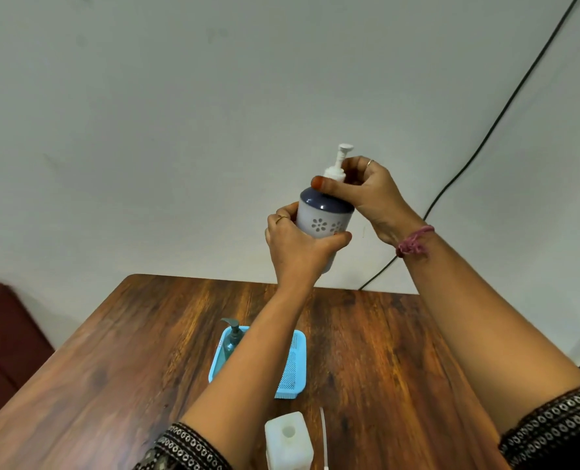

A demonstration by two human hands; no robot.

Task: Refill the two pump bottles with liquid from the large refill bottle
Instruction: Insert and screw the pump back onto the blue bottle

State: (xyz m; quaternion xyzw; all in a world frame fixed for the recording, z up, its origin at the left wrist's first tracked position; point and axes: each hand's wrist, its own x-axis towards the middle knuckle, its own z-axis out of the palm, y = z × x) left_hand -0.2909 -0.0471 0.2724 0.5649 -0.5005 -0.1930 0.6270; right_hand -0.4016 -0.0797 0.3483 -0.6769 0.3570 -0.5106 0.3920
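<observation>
Table: the dark wooden table [366, 337] spreads wide below the raised arms, with bare wood left and right of the things on it; its far edge meets the pale wall, its left edge falls away toward something dark red.
Tray: a light-blue perforated plastic tray [297, 364] sits mid-table, well in from every edge.
Refill bottle: the translucent white squarish refill bottle [288, 439] stands at the near edge, mouth open and uncapped; a thin white stick-like item lies just beside it, too slim to identify.
White pump bottle: the white floral pump bottle with a dark blue shoulder [326, 218] is held up high above the table, against the wall.
Teal pump bottle: the teal see-through pump bottle [231, 340] stands in the tray's far-left corner, pump on.
Left hand: the left hand [298, 245] has its fingers wrapped round the white bottle's body.
Right hand: the right hand [366, 191] pinches the white pump collar, apparently twisting it.
Progress: whether the pump is coming off or going on, I cannot tell; fill levels are unreadable.
Room: plenty of open air around the lifted bottle.
</observation>
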